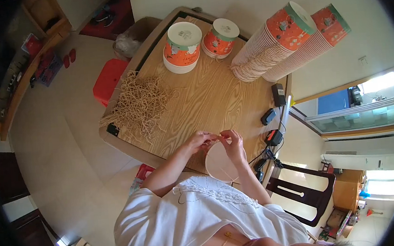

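Note:
A paper bucket point(221, 161) is tipped toward me at the table's near edge, its white inside showing. Along its far rim, my left hand point(201, 141) has its fingers closed, in a pinch. My right hand point(233, 145) reaches over the bucket's right side, thumb and fingers closed at the same rim. The fingertips of both hands almost meet there; whether a cord end is between them is too small to tell. A thin pale strand seems to hang inside the bucket. Left of the hands lies a loose heap of tan paper cords point(140, 104).
Upside-down orange and green buckets point(182, 48) point(220, 38) stand at the back. Tall leaning stacks of nested buckets point(276, 42) point(309, 43) are at the back right, cords hanging from one. Black adapters point(274, 137) and cables line the right edge. A dark chair point(302, 191) stands right.

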Demonstrator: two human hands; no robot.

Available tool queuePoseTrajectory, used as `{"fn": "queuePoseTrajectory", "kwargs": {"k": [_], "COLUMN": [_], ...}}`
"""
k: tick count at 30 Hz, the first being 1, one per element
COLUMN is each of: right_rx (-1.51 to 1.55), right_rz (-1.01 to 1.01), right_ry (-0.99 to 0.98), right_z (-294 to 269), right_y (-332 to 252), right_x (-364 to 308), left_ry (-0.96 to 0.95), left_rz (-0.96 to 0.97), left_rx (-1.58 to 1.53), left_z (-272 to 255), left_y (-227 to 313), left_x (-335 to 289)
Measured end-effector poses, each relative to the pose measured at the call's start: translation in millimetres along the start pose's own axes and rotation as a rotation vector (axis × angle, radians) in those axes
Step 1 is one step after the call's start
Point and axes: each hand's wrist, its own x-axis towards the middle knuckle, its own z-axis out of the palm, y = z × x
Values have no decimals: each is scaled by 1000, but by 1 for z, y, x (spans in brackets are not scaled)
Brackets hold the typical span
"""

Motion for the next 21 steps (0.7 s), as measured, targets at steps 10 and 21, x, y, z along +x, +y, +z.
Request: {"fn": "queuePoseTrajectory", "kwargs": {"k": [10,21], "right_rx": [287,497], "right_rz": [177,365], "right_ry": [-311,-585], "right_z": [-5,-12], "right_y": [24,37], "right_x": [15,34], "left_ry": [53,86], "left_rz": [30,67], "left_rx": [109,105], "left_z": [8,8], "left_y": [6,1], "left_x": [-7,2]}}
